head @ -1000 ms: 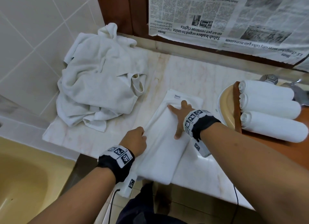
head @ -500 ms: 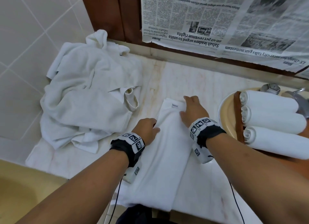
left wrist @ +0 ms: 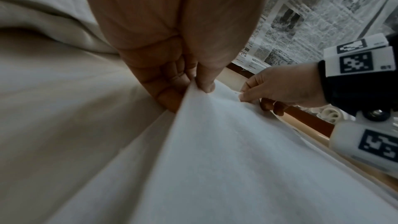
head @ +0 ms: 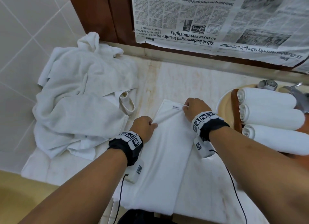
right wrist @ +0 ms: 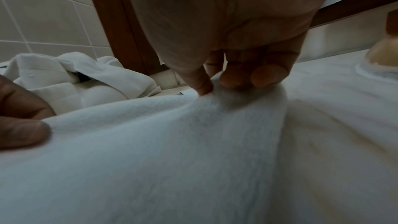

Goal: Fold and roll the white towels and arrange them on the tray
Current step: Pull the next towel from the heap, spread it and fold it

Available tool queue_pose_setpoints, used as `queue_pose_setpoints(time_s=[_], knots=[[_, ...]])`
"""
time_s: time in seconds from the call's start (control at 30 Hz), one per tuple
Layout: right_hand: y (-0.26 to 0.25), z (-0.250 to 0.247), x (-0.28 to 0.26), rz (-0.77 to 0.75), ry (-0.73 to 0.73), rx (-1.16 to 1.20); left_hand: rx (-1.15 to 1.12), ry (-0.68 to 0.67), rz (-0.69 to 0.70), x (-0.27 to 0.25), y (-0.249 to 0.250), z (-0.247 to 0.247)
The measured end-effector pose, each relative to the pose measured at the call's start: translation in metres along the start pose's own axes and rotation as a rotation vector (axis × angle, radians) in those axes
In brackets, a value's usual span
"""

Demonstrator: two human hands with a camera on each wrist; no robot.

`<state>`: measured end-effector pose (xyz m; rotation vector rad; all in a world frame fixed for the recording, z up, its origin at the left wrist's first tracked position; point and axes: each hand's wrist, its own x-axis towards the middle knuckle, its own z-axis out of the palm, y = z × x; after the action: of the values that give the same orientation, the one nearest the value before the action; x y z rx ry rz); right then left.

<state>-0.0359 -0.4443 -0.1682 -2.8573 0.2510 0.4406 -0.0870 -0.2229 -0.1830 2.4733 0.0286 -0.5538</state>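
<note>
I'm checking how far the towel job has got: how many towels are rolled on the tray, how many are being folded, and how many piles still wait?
Rolled towels on the tray: 3
Folded towel pinched at its far end by the left hand and right hand: 1
Crumpled pile of towels (number inside cannot be told): 1
Total: 5
</note>
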Motion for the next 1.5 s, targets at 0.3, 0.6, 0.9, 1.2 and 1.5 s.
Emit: queue_pose_setpoints(time_s=[0.3, 0.6, 0.9, 1.2, 1.5], knots=[[-0.029, -0.003, -0.061, -0.073, 0.021, -0.075, 0.237, -0.142, -0.092, 0.019, 0.018, -0.009], [-0.036, 0.025, -0.059, 0.017, -0.396, -0.302, 0.271, 0.093, 0.163, -0.001, 0.020, -0.021], [-0.024, -0.019, 0.078, -0.043, -0.289, -0.347, 0.585, -0.272, 0.514, -0.075, -0.010, 0.028], [-0.012, -0.032, -0.034, -0.137, -0.018, 0.116, 0.708, -0.249, 0.474, 0.016, 0.028, 0.008], [0.006, 0.025, -0.130, -0.149, -0.221, -0.051, 0.382, -0.274, 0.340, 0.060, 0.063, -0.011]])
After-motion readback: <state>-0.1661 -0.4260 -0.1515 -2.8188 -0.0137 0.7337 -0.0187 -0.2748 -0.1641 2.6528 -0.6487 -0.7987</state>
